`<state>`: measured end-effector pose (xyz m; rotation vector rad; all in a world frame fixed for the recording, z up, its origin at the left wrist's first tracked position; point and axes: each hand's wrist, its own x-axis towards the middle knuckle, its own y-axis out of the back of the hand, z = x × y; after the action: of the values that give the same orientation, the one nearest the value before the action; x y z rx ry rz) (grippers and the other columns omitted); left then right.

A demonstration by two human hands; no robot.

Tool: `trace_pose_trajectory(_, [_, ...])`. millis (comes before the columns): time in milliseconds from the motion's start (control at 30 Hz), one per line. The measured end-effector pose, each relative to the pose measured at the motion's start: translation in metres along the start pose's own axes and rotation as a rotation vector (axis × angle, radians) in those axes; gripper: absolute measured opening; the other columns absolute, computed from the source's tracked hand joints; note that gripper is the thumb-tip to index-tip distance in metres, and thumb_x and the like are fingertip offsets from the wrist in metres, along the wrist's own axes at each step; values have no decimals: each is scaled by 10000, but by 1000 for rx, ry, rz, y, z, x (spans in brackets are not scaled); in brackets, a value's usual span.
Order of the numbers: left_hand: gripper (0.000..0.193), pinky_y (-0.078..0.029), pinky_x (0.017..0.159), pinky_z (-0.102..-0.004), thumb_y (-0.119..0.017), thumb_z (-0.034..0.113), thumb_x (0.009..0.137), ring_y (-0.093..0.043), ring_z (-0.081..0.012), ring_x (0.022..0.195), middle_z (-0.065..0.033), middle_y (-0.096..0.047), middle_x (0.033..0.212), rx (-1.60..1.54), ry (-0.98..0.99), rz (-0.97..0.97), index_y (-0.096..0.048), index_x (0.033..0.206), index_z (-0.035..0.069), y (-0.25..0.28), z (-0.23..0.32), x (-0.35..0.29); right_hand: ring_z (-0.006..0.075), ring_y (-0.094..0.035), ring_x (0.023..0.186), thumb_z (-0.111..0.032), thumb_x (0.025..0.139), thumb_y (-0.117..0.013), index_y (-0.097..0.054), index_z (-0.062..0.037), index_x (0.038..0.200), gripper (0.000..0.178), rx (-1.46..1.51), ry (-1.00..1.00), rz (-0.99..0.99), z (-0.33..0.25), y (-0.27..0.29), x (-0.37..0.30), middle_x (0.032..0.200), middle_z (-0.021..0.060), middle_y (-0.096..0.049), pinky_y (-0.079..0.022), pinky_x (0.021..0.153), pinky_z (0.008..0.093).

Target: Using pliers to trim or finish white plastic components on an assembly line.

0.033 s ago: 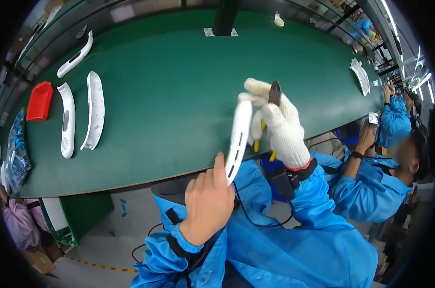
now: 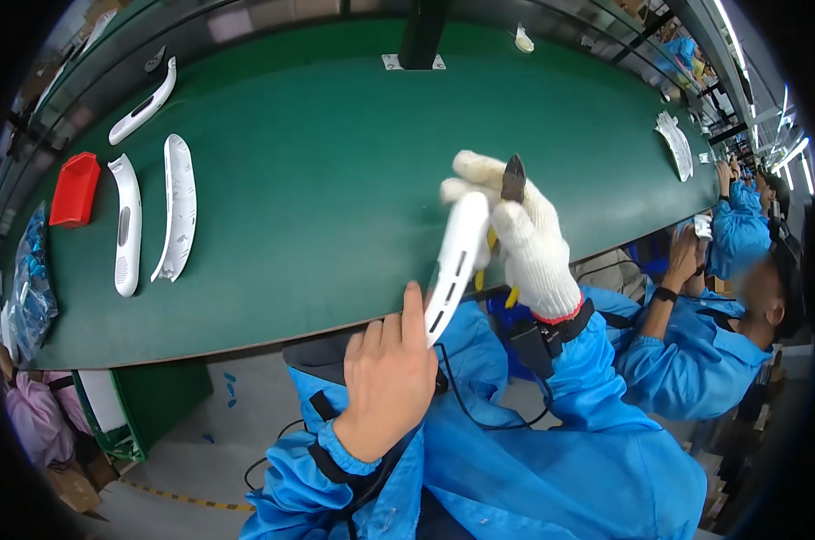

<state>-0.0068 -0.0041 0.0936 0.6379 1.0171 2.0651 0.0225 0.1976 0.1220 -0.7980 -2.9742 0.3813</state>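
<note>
My bare left hand [image 2: 391, 378] grips the lower end of a curved white plastic shell [image 2: 461, 243] with a row of dark slots, its index finger stretched along the side. The shell slants up to the right, over the table's near edge. My right hand [image 2: 540, 256], in a white knitted glove with a red cuff, is closed round pliers [image 2: 513, 178] with yellow handles. Their dark jaws point up, beside the shell's top end. Gloved fingers lie behind that end; whether they touch it I cannot tell.
On the green table [image 2: 317, 180], more white shells [image 2: 126, 225] lie left, by a red bin [image 2: 74, 189] and a plastic bag [image 2: 31, 297]. A black post [image 2: 421, 36] stands at the back. White parts [image 2: 675, 146] lie far right. A co-worker [image 2: 695, 351] sits close at right.
The shell's upper end has swung right, toward the pliers, and now covers more of their handles. My left hand has barely moved.
</note>
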Motion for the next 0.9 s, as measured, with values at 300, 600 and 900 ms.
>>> trace_pose_trajectory(300, [807,-494,679,-377,-692,42,769,-584,-249,789,-112,-578,967,286,-102,-64,-402,1516,135,10,1,9,223,-663,1037,-55,875,-597,-528,50,1303,446,125,37,22,24,4,-6,1119,170,-669,-534,909,340])
trace_pose_trajectory(600, [776,-507,663,-351,-666,25,772,-593,-232,762,-113,-591,1040,351,-207,55,-441,1499,180,9,-4,21,245,-665,1042,-13,862,-616,-521,42,1293,444,223,21,111,25,2,-1,1134,175,-661,-536,917,360])
trace_pose_trajectory(900, [624,-493,722,-360,-650,67,791,-615,-247,800,-138,-609,1079,487,-289,130,-570,1398,185,23,6,24,263,-659,1017,-31,812,-661,-519,39,1236,453,334,161,80,27,9,-6,1103,174,-652,-534,924,386])
